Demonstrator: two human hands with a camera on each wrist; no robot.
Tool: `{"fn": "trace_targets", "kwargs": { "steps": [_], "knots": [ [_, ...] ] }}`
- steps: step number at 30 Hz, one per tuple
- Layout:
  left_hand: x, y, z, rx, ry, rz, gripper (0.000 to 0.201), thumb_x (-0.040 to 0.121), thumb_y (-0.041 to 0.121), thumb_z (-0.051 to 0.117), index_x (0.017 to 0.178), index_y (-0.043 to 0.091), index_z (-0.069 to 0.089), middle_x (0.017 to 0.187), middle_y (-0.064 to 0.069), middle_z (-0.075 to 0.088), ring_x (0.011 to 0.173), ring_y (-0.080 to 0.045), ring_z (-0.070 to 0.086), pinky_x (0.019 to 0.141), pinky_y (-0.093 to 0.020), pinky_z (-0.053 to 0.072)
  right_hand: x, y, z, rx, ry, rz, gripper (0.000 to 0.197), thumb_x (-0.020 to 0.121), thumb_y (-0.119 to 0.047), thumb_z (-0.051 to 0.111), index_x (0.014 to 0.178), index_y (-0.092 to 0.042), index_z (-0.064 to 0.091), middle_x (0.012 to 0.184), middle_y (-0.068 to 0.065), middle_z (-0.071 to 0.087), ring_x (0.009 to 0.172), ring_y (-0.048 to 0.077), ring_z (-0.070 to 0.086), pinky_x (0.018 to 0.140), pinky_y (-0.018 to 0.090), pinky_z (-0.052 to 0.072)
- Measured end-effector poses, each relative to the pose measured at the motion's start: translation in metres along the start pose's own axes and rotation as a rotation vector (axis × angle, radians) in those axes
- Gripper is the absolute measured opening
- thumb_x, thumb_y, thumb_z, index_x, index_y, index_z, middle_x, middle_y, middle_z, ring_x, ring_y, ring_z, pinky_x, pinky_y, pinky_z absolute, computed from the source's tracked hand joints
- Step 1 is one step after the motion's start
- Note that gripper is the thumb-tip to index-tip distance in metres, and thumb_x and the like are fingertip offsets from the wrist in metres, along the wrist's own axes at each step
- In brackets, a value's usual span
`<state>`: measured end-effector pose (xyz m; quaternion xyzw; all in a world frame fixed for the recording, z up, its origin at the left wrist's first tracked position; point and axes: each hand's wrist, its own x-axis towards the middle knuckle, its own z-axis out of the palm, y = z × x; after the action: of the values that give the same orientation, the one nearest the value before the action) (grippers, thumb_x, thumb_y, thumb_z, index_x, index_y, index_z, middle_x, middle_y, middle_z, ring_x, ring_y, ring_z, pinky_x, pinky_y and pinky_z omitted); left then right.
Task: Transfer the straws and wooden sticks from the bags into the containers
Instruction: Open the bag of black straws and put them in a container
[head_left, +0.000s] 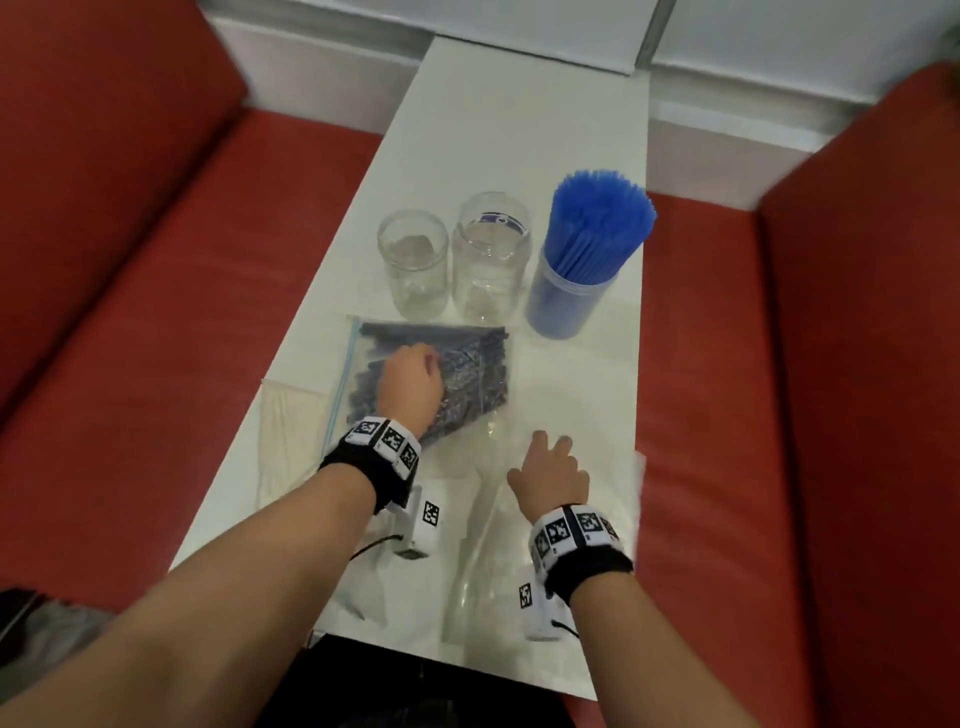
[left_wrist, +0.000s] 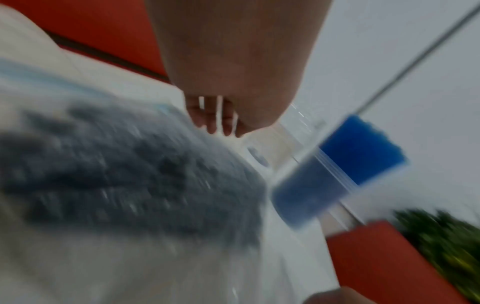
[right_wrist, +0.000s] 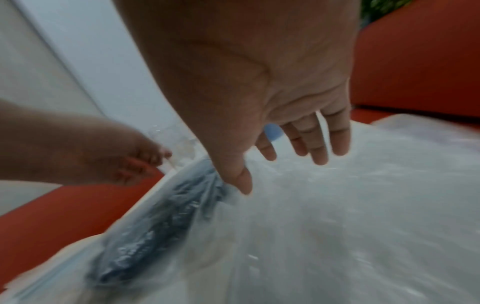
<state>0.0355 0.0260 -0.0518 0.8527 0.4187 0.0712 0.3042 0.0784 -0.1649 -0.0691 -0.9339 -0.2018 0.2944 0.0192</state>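
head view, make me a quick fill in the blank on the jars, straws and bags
1. The container at the right end of the row is full of ____ straws.
2. The number of glass jars standing empty beside it is ____.
3. The left hand rests on the bag of ____ straws.
4. The right hand, fingers spread, is over an empty clear ____.

Missing words: blue; two; dark; bag
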Motion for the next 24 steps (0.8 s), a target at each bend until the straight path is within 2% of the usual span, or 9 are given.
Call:
{"fn": "trace_targets", "kwargs": {
  "steps": [3, 6, 8, 11, 15, 17, 20, 22, 24],
  "knots": [
    [0.034, -0.052, -0.029, 0.179, -0.135, -0.447, 0.037, 0.098, 0.024, 0.046, 0.132, 0.009, 0.050, 0.137, -0.018, 0.045, 0.124, -0.040, 0.045, 0.102, -0.046, 0.038, 0.006, -0.056, -0.008, 0.139, 0.014, -0.234, 0.047, 0.098, -0.023, 0.054, 0.142, -0.012, 0.040, 0.139, 0.017, 0.041, 0.115, 0.039, 0.056, 0.094, 0.044, 0.047],
    [0.048, -0.087, -0.037, 0.178, -0.301, -0.570, 0.051, 0.097, 0.036, 0.051, 0.134, 0.001, 0.049, 0.140, -0.022, 0.049, 0.128, -0.040, 0.046, 0.108, -0.042, 0.037, 0.013, -0.102, -0.005, 0.207, -0.003, -0.367, 0.048, 0.098, -0.016, 0.055, 0.144, -0.010, 0.043, 0.141, 0.019, 0.043, 0.115, 0.039, 0.057, 0.099, 0.046, 0.048],
    [0.053, -0.099, -0.037, 0.166, -0.334, -0.531, 0.045, 0.097, 0.029, 0.051, 0.130, -0.001, 0.055, 0.135, -0.022, 0.054, 0.126, -0.039, 0.050, 0.106, -0.042, 0.040, 0.017, -0.122, 0.002, 0.226, -0.019, -0.348, 0.055, 0.098, -0.016, 0.057, 0.150, -0.013, 0.038, 0.147, 0.019, 0.039, 0.123, 0.039, 0.053, 0.105, 0.047, 0.045],
    [0.059, -0.113, -0.036, 0.067, -0.373, -0.451, 0.034, 0.096, 0.015, 0.050, 0.121, -0.005, 0.062, 0.123, -0.021, 0.063, 0.115, -0.035, 0.059, 0.095, -0.037, 0.049, 0.023, -0.135, 0.011, 0.237, -0.068, -0.275, 0.066, 0.098, -0.017, 0.058, 0.157, -0.018, 0.030, 0.158, 0.017, 0.026, 0.136, 0.040, 0.043, 0.114, 0.046, 0.038],
    [0.068, -0.122, -0.044, -0.161, -0.316, -0.502, 0.031, 0.089, 0.018, 0.065, 0.106, -0.007, 0.066, 0.106, -0.021, 0.067, 0.099, -0.036, 0.065, 0.081, -0.036, 0.052, 0.026, -0.140, 0.011, 0.285, -0.059, -0.233, 0.061, 0.099, -0.015, 0.056, 0.156, -0.018, 0.034, 0.158, 0.016, 0.028, 0.135, 0.039, 0.045, 0.114, 0.046, 0.039],
    [0.069, -0.113, -0.055, -0.432, -0.334, -0.455, 0.023, 0.085, 0.013, 0.069, 0.098, -0.006, 0.069, 0.092, -0.021, 0.068, 0.080, -0.031, 0.066, 0.074, -0.038, 0.057, 0.026, -0.145, 0.000, 0.360, 0.036, -0.235, 0.048, 0.100, -0.014, 0.054, 0.147, -0.014, 0.047, 0.146, 0.016, 0.042, 0.124, 0.035, 0.055, 0.109, 0.041, 0.044],
    [0.066, -0.087, -0.089, -0.788, -0.480, -0.248, 0.015, 0.082, 0.012, 0.075, 0.076, 0.001, 0.067, 0.067, -0.012, 0.065, 0.059, -0.022, 0.059, 0.053, -0.028, 0.052, 0.021, -0.163, -0.030, 0.588, 0.230, -0.301, 0.025, 0.099, -0.014, 0.056, 0.123, -0.012, 0.065, 0.117, 0.010, 0.063, 0.102, 0.025, 0.063, 0.095, 0.036, 0.050],
    [0.066, -0.067, -0.114, -0.869, -0.621, -0.093, 0.021, 0.083, 0.015, 0.076, 0.072, 0.007, 0.060, 0.062, -0.008, 0.062, 0.055, -0.018, 0.059, 0.052, -0.025, 0.051, 0.014, -0.175, -0.056, 0.775, 0.305, -0.334, 0.014, 0.100, -0.022, 0.058, 0.106, -0.014, 0.068, 0.094, 0.002, 0.069, 0.087, 0.016, 0.064, 0.081, 0.035, 0.053],
    [0.065, -0.046, -0.138, -0.856, -0.711, 0.025, 0.023, 0.083, 0.013, 0.075, 0.069, 0.011, 0.057, 0.059, -0.004, 0.059, 0.052, -0.015, 0.058, 0.051, -0.026, 0.052, 0.005, -0.182, -0.082, 0.883, 0.355, -0.356, 0.021, 0.099, -0.035, 0.060, 0.092, -0.016, 0.067, 0.080, -0.004, 0.068, 0.075, 0.012, 0.064, 0.071, 0.034, 0.052]
  ]
}}
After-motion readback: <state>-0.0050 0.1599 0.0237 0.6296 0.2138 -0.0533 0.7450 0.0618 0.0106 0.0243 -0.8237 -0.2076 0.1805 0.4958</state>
